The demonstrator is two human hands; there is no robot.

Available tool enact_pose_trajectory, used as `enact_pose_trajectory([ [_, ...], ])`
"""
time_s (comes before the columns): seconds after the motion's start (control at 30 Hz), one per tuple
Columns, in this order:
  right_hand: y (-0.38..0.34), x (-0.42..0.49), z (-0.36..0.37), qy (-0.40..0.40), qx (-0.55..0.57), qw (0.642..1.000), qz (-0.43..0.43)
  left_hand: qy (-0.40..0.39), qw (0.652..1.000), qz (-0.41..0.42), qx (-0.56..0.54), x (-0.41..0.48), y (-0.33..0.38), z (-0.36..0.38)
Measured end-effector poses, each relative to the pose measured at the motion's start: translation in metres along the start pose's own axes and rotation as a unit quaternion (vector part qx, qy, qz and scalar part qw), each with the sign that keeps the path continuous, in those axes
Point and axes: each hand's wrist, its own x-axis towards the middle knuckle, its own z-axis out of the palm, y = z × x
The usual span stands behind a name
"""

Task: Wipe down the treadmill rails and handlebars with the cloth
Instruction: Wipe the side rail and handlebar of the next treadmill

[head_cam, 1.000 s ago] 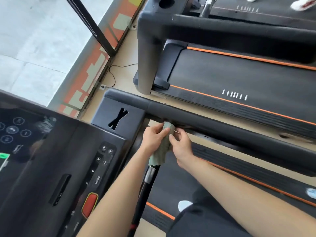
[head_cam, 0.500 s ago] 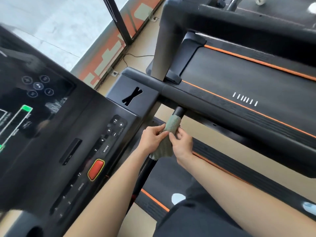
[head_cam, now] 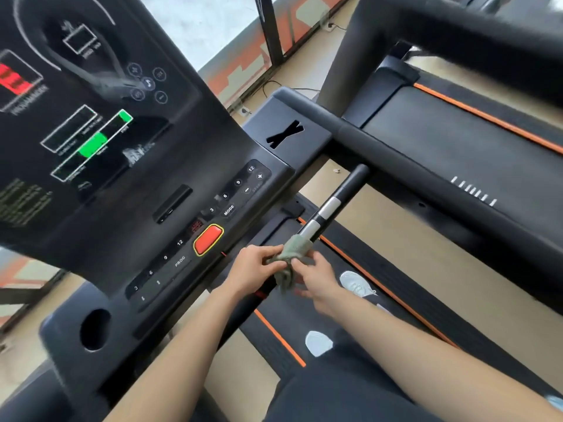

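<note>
A grey-green cloth [head_cam: 294, 250] is wrapped round the black handlebar [head_cam: 333, 204], which has two silver sensor bands and runs from the side rail [head_cam: 396, 161] toward me. My left hand [head_cam: 254, 268] grips the cloth from the left side of the bar. My right hand [head_cam: 316, 277] pinches the cloth from the right, its fingers blurred. A loose end of the cloth hangs below the bar.
The treadmill console [head_cam: 100, 141] with a lit screen, number buttons and a red stop button [head_cam: 208, 240] rises at the left. A cup hole [head_cam: 94, 328] sits at lower left. Below are the belt [head_cam: 304, 315] with orange stripes and my shoes. A second treadmill [head_cam: 457, 132] stands at right.
Both hands have slid the cloth along the handlebar toward me, away from the side rail, uncovering the silver bands. The view has tilted up toward the console.
</note>
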Motion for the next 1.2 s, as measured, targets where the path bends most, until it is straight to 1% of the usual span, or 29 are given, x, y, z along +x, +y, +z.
enact_pose_trajectory([
  [0.1,0.011,-0.006,0.010,-0.046,0.056,0.995,0.063,0.012,0.999,-0.020,0.044,-0.017,-0.009,-0.002],
  [0.17,0.017,-0.008,0.016,-0.065,0.069,0.993,0.076,0.026,0.996,-0.020,0.082,-0.026,-0.012,-0.003],
  [0.23,0.021,-0.009,0.019,-0.077,0.058,0.992,0.078,0.044,0.993,-0.022,0.110,-0.035,-0.016,-0.002],
  [0.3,0.021,-0.009,0.019,-0.094,0.040,0.991,0.090,0.060,0.988,-0.047,0.131,-0.043,-0.024,-0.001],
  [0.4,0.014,-0.009,0.015,-0.116,0.007,0.985,0.125,0.085,0.985,-0.081,0.130,-0.052,-0.034,0.001],
  [0.5,0.010,-0.008,0.010,-0.146,-0.009,0.978,0.151,0.102,0.982,-0.076,0.142,-0.054,-0.026,0.004],
  [0.57,0.008,-0.005,0.005,-0.149,0.003,0.977,0.154,0.123,0.981,-0.064,0.132,-0.050,-0.015,0.008],
  [0.67,0.000,0.000,-0.006,-0.133,0.050,0.980,0.141,0.124,0.980,-0.033,0.151,-0.037,-0.001,0.018],
  [0.73,-0.008,0.005,-0.014,-0.122,0.081,0.981,0.125,0.120,0.979,-0.030,0.159,-0.027,0.002,0.023],
  [0.9,-0.024,0.019,-0.031,-0.057,0.142,0.984,0.088,0.114,0.987,-0.009,0.116,-0.005,0.013,0.028],
  [1.0,-0.038,0.028,-0.041,-0.012,0.176,0.983,0.050,0.132,0.989,0.007,0.067,0.015,0.031,0.035],
  [1.07,-0.051,0.036,-0.050,0.015,0.189,0.982,0.020,0.135,0.989,0.018,0.056,0.034,0.045,0.041],
  [1.2,-0.081,0.046,-0.070,0.072,0.200,0.976,-0.054,0.110,0.992,0.043,0.042,0.076,0.070,0.050],
])
